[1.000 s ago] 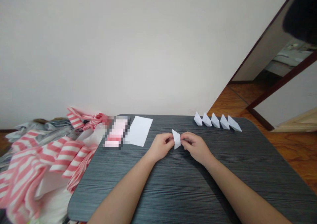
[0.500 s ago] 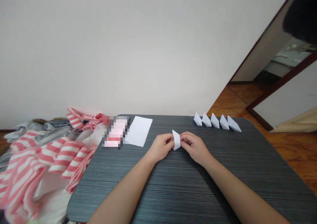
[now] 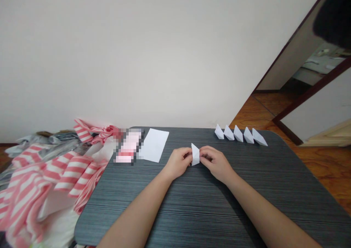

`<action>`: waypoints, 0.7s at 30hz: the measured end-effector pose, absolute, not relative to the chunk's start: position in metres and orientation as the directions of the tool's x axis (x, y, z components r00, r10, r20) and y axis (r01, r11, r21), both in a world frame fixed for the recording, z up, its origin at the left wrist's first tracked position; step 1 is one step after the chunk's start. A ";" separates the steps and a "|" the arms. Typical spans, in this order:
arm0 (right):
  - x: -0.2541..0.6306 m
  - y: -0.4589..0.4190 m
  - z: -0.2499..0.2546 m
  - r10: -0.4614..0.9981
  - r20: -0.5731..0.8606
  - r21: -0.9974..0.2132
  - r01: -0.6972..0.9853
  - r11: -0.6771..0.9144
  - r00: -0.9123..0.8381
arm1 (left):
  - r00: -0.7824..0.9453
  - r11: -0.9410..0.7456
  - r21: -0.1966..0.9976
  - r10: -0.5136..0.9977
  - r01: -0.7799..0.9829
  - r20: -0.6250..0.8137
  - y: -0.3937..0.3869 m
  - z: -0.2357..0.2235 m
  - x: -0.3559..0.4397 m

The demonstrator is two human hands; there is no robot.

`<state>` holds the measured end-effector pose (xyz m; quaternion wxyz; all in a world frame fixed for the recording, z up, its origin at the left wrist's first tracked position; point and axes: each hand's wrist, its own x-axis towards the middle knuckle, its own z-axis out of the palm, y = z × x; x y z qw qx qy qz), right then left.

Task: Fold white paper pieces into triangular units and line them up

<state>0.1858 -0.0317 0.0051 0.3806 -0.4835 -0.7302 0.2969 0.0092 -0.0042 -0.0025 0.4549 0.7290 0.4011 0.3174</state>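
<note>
Pale wall (image 3: pixel 164 58) across the back, dark table (image 3: pixel 175 211) spread out below it, and over on the far left it's a heap of clothes (image 3: pixel 72 171), red-and-white stripes on top, bunched beside the table's edge. Next along, at the table's left corner, sits a pink item (image 3: pixel 128 144), pixelated, so no telling what it is. Right beside it lies some white paper (image 3: pixel 155 145), flat, one sheet or several, I can't say. Now to the middle, where the action is! The left hand (image 3: pixel 177 164) comes in with thumb and fingers drawn together, pinching the left edge of a small folded piece (image 3: pixel 195 155). That white piece stands on end between the two hands, near the table's middle; whether its lower tip touches the top, I can't tell. From the other side, the right hand (image 3: pixel 216 163) has its fingertips closed on the right edge, other fingers curled in. What's new? Only a slight turn: the piece sits a touch straighter than half a second ago, both hands keeping their places, so by my reading it is still being worked. Further right, five folded papers (image 3: pixel 238 134) stay lined up near the back edge, untouched, and beyond them runs the wooden floor (image 3: pixel 323 162).
</note>
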 end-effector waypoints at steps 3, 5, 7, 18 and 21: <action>0.186 -0.032 0.005 0.934 0.270 -0.800 0.485 0.352 -0.233 | 0.480 -0.267 0.920 0.871 0.287 0.104 -0.004 -0.002 0.010; 0.186 -0.032 0.003 0.938 0.262 -0.802 0.489 0.343 -0.228 | 0.482 -0.267 0.921 0.870 0.283 0.104 -0.004 -0.002 0.010; 0.186 -0.031 0.002 0.939 0.256 -0.804 0.489 0.338 -0.228 | 0.481 -0.266 0.923 0.870 0.280 0.105 -0.004 -0.001 0.010; 0.185 -0.032 0.004 0.933 0.270 -0.787 0.502 0.357 -0.240 | 0.474 -0.335 0.884 0.867 0.327 0.154 -0.003 0.000 0.007; 0.185 -0.031 0.003 0.932 0.273 -0.783 0.508 0.359 -0.237 | 0.474 -0.349 0.877 0.865 0.331 0.165 -0.003 0.002 0.007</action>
